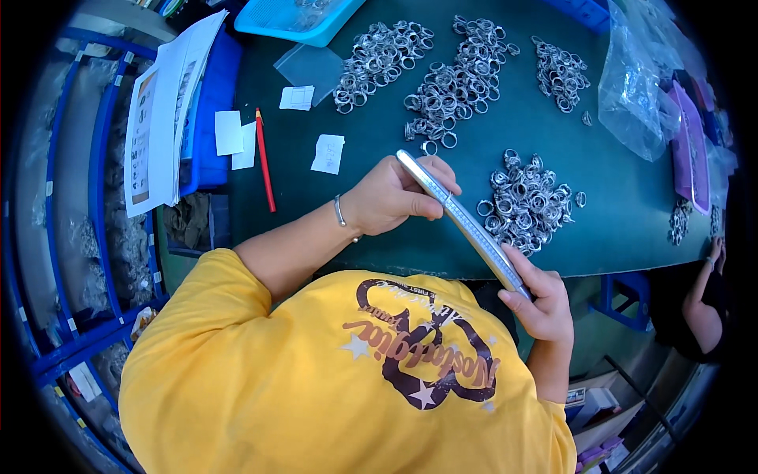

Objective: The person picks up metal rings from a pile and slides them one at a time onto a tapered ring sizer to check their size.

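Above a green tabletop [371,138], left hand [383,197] and right hand [547,310] have fingers [427,207] clamped on a silver graduated rod [475,233].

a dark green table fills the middle of the room. blue shelving [91,340] (its uprights look bowed) lines the left side, while a blue stool [606,294] stands on the greenish floor [584,355] at right, beside the table [632,213].

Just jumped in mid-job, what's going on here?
A person in a yellow shirt holds a marked metal rod slantwise: the left hand near its upper end, the right hand at its lower end. Silvery rings lie in several loose piles on the green table, the nearest pile just right of the rod.
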Available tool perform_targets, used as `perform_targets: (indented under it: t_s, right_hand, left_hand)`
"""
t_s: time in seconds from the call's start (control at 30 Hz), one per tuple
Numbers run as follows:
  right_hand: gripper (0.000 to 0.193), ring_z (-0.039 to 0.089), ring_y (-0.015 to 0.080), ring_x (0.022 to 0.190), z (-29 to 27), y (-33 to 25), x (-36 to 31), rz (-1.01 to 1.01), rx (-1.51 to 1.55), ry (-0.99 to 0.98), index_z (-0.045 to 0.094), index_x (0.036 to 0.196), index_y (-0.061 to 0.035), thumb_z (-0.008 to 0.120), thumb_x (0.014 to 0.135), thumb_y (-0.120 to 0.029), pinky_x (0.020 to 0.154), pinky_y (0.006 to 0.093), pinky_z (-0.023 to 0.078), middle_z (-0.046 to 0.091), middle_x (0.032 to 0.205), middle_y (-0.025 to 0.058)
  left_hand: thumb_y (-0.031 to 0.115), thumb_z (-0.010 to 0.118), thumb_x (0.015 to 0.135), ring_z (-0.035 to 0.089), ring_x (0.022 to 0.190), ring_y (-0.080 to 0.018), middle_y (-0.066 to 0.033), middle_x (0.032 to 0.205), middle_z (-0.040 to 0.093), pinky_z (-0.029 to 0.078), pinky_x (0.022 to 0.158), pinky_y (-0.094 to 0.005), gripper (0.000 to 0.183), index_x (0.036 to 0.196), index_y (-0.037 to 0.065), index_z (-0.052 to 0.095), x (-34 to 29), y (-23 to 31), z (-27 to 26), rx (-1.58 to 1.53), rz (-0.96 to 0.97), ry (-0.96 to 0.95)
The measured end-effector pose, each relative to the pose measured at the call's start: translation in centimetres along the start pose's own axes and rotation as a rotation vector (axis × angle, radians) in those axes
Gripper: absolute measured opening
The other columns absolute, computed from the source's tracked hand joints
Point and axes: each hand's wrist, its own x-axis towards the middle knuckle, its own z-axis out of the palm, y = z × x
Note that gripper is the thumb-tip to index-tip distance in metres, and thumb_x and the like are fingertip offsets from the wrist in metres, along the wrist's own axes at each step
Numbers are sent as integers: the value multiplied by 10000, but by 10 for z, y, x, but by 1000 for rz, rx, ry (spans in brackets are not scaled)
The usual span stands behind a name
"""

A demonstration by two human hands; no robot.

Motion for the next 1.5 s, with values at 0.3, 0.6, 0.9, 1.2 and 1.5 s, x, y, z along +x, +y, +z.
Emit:
perform_targets:
  t_s: [0.3, 0.6, 0.9, 1.2, 1.5]
  right_hand:
    - [551, 572, 96, 730, 4, 1, -4, 70, 108, -26, 462, 1240, 30, 627, 717, -16, 692, 208, 422, 627, 875, 117]
    - [554, 405, 6, 453, -14, 10, -26, 342, 425, 78, 443, 1261, 34, 642, 749, -32, 401, 165, 285, 544, 727, -7]
    - [575, 386, 11, 433, -12, 14, -34, 325, 409, 291, 395, 1296, 30, 603, 762, -11, 376, 165, 268, 506, 708, -10]
    - [582, 372, 11, 394, -10, 6, -23, 155, 510, 481, 347, 1310, 52, 606, 806, -80, 345, 148, 272, 501, 631, -12]
    - [587, 384, 6, 432, -4, 16, -28, 283, 438, 447, 381, 1308, 20, 632, 784, -68, 364, 146, 273, 521, 733, 1]
  left_hand:
    - [54, 686, 680, 540, 651, -104, -62, 861, 560, 428, 577, -186, 180, 844, 7, 630, -8, 12, 12, 168, -34, 118]
    - [-70, 678, 680, 532, 679, -93, -43, 861, 551, 450, 629, -205, 292, 953, -1, 601, -4, 65, -51, 730, 515, 528]
    - [-25, 697, 677, 522, 630, -81, -51, 862, 549, 448, 554, -200, 164, 827, 17, 645, 14, 59, -58, 1458, 595, 716]
    - [72, 660, 725, 565, 813, -279, -92, 940, 539, 478, 707, -324, 214, 923, 44, 587, 61, -24, 21, 1383, 437, -44]
    - [52, 670, 751, 566, 728, -112, -80, 940, 598, 469, 637, -206, 68, 798, 21, 631, 47, 1, 12, 557, -186, 98]
